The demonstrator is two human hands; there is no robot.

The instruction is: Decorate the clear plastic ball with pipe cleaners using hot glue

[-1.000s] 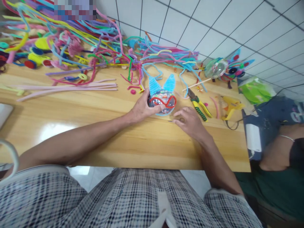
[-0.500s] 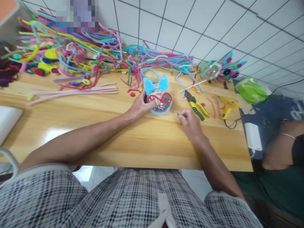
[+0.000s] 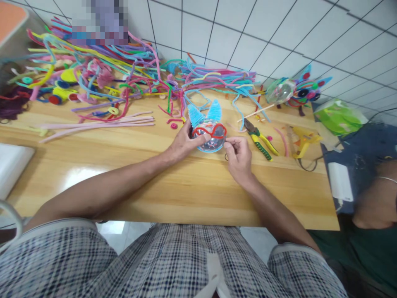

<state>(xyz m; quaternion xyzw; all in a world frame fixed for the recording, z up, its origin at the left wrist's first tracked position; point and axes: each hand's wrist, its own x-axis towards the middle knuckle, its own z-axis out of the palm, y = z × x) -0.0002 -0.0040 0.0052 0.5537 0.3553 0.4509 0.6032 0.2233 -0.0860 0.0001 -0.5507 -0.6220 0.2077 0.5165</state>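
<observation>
So the left hand [image 3: 182, 142] has its fingers wrapped round the left side of a clear ball-shaped figure [image 3: 211, 145], thumb lying across the front and the fingertips hidden behind. I'd guess that grip is there to stop the round thing rolling, and it leaves the right side free to get at. The figure sits in the middle of the wooden surface [image 3: 173, 186], wearing blue fuzzy ears [image 3: 214, 111] that point away from the person and red pipe-cleaner glasses [image 3: 214, 135] across its front. The right hand [image 3: 240, 155] is right by its lower right edge, fingers pinched together on a small dark looped item [image 3: 226, 157]; too tiny to name, and I can't tell if it's touching the ball. Pliers [image 3: 259, 140] lie just beyond that hand, with a yellow glue gun [image 3: 305, 142] further right, probably parked there for easy reach. The big pipe-cleaner pile [image 3: 102, 74] is shoved back near the tiled wall, likely to keep the front roomy, while some pale pink pipe cleaners [image 3: 102, 123] lie roughly lined up off to the left.
</observation>
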